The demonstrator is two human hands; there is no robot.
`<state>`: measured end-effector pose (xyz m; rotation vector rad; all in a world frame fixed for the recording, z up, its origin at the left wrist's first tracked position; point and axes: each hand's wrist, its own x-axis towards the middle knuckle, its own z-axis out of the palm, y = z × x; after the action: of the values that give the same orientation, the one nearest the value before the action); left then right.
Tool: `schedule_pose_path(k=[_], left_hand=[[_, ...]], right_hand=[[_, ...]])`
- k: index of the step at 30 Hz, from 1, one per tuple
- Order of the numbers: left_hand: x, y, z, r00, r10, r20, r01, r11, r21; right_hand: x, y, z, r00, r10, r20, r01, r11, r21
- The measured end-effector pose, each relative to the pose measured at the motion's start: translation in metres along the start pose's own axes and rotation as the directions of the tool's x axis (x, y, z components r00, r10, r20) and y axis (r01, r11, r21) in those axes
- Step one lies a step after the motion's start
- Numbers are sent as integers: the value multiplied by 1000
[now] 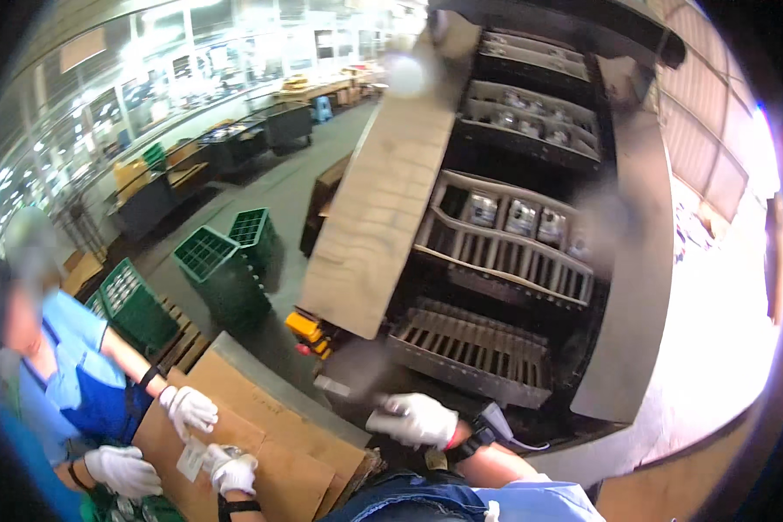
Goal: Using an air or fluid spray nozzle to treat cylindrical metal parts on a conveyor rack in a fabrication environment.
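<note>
My left hand (233, 471), in a white glove with a black wristband, is closed over the flattened cardboard sheets (283, 470). A small shiny part (228, 451) shows at its fingers, too blurred to name. Beside it lies a white paper slip (190, 459). My right hand (419, 421), gloved too, is raised near the machine's lower end, fingers curled around something dark and small that I cannot make out. Ahead, the dark machine (505, 324) carries slotted metal racks (470, 348); a higher rack (513, 244) holds several shiny, cylinder-like pieces (522, 217).
At the left stands a co-worker (87, 374) in blue, one gloved hand (189, 409) on the cardboard, the other (123, 471) beside it. Green crates (209, 252) stand on the floor behind. Metal side panels (391, 191) flank the machine; a yellow device (308, 331) sits at its corner.
</note>
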<state>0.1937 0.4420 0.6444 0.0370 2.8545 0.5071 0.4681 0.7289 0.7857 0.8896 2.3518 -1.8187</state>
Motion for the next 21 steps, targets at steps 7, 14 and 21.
schedule_pose_path(k=[7,14,21], left_hand=[[-5,131,-17,758,573,-312,-634,760,-142],[-130,418,2,-2,929,-369,-944,-124,-306],[-191,603,76,230,971,-61,-969,223,-104]], right_hand=[[-91,43,-160,473,289,-832,136,909,393],[-160,108,-213,112,416,-903,88,901,426],[-169,122,-207,333,413,-848,248,829,501]])
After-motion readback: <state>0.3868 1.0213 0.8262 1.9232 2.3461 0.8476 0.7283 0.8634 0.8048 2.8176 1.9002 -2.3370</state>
